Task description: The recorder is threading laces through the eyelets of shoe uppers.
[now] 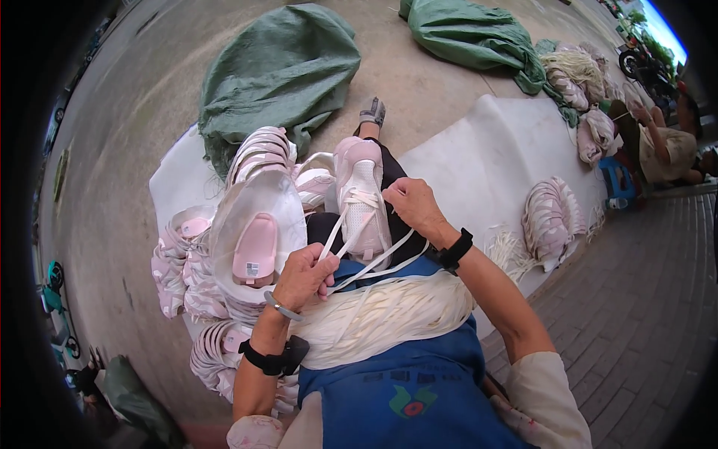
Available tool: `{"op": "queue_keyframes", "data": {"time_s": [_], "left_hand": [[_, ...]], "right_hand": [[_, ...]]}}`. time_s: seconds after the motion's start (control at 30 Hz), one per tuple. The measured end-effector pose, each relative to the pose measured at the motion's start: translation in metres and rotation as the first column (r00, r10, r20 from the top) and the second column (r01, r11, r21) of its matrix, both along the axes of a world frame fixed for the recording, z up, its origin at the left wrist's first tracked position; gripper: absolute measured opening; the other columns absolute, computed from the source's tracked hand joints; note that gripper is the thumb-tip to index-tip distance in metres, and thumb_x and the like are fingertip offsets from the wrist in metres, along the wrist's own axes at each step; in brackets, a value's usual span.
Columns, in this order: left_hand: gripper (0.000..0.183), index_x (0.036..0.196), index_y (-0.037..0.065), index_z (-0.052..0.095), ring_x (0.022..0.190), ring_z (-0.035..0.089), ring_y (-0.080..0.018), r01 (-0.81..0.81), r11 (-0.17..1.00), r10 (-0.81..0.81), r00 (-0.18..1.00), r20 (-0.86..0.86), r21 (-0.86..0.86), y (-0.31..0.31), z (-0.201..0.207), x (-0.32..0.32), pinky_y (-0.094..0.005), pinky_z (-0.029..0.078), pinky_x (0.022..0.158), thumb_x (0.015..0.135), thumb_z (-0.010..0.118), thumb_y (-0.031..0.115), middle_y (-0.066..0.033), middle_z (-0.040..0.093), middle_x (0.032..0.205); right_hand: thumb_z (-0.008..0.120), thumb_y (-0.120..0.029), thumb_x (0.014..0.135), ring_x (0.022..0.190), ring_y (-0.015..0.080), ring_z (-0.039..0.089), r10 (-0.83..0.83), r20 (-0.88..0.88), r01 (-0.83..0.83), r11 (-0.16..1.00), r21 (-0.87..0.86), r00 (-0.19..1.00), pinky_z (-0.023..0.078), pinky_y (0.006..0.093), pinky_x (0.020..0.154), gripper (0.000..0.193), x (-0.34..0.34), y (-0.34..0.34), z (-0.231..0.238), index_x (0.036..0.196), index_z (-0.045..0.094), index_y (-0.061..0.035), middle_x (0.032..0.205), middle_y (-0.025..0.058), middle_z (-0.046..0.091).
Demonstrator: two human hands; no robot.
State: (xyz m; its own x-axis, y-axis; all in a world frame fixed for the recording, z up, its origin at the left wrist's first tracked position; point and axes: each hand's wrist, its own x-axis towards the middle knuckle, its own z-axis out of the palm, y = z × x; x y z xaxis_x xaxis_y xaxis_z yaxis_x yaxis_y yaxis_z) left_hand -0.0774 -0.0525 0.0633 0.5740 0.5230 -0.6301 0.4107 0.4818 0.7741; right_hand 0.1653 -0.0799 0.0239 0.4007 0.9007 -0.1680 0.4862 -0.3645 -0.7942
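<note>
A pale pink and white sneaker (360,153) lies across my lap with its toe away from me. Cream shoelace (363,198) crosses the near part of its upper, and loose lengths trail toward me. My left hand (305,275), below and left of the shoe, is closed on lengths of lace running up to it. At the shoe's right edge my right hand (413,206) is pinched; its fingertips seem to grip lace, though they partly hide it. A thick bundle of cream laces (396,310) rests over my blue apron (396,382).
Stacked pink shoe uppers (183,269) and a white container holding a pink insole (255,247) stand at left. Green sacks (280,75) lie beyond. Another stack of uppers (552,221) sits on the white sheet (490,157) at right. A person (662,146) sits at far right.
</note>
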Motion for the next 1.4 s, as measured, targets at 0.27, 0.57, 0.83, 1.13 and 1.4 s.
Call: {"op": "queue_keyframes", "data": {"time_s": [0.27, 0.57, 0.83, 1.13, 1.4], "left_hand": [[0.027, 0.075, 0.000, 0.051, 0.052, 0.050, -0.0155, 0.397, 0.848, -0.379, 0.917, -0.122, 0.351, -0.012, 0.002, 0.043, -0.0304, 0.041, 0.050, 0.087, 0.052, 0.024, -0.0075, 0.054, 0.059], [0.067, 0.129, 0.000, 0.033, 0.092, 0.054, -0.0430, 0.603, 0.543, -0.276, 0.786, -0.554, 0.585, -0.034, 0.039, 0.052, -0.0433, 0.044, 0.078, 0.082, 0.057, 0.041, -0.0292, 0.056, 0.102], [0.076, 0.135, -0.002, 0.023, 0.072, 0.059, -0.0388, 0.731, 0.133, -0.217, 0.680, -0.701, 0.669, -0.031, -0.010, 0.066, -0.0438, 0.046, 0.062, 0.082, 0.055, 0.042, -0.0215, 0.063, 0.082], [0.078, 0.138, -0.003, 0.010, 0.075, 0.059, -0.0392, 0.804, 0.145, -0.271, 0.592, -0.759, 0.576, -0.028, -0.037, 0.058, -0.0467, 0.046, 0.065, 0.085, 0.048, 0.039, -0.0204, 0.063, 0.089], [0.082, 0.135, -0.005, 0.016, 0.061, 0.063, -0.0305, 0.892, 0.031, -0.110, 0.452, -0.885, 0.452, -0.023, -0.020, 0.075, -0.0399, 0.048, 0.052, 0.084, 0.050, 0.049, -0.0159, 0.064, 0.079]], "right_hand": [[0.057, -0.025, 0.079, 0.076, 0.0363, 0.058, 0.114, 0.228, -0.136, 0.987, 0.082, 0.967, 0.047, 0.0445, 0.065, 0.023, 0.002, -0.028, 0.010, 0.083, 0.051, -0.0035, 0.080, 0.0172, 0.056], [0.062, -0.015, 0.069, 0.066, 0.0336, 0.064, 0.202, 0.306, -0.183, 0.979, -0.089, 0.930, 0.052, 0.0396, 0.058, 0.033, -0.043, -0.054, 0.012, 0.090, 0.047, 0.0070, 0.071, 0.0222, 0.061], [0.065, -0.013, 0.067, 0.076, 0.0362, 0.062, 0.173, 0.206, -0.175, 0.984, -0.004, 0.963, 0.051, 0.0410, 0.064, 0.045, -0.028, -0.058, -0.013, 0.101, 0.043, 0.0070, 0.079, 0.0229, 0.060], [0.057, -0.009, 0.073, 0.076, 0.0402, 0.061, 0.143, 0.133, -0.160, 0.978, 0.134, 0.981, 0.050, 0.0455, 0.063, 0.031, -0.023, -0.057, -0.021, 0.096, 0.045, 0.0070, 0.080, 0.0260, 0.059], [0.061, -0.029, 0.071, 0.079, 0.0379, 0.056, 0.228, 0.105, -0.239, 0.965, 0.111, 0.968, 0.044, 0.0466, 0.066, 0.056, -0.025, -0.061, -0.016, 0.111, 0.045, 0.0069, 0.078, 0.0243, 0.056]]}}
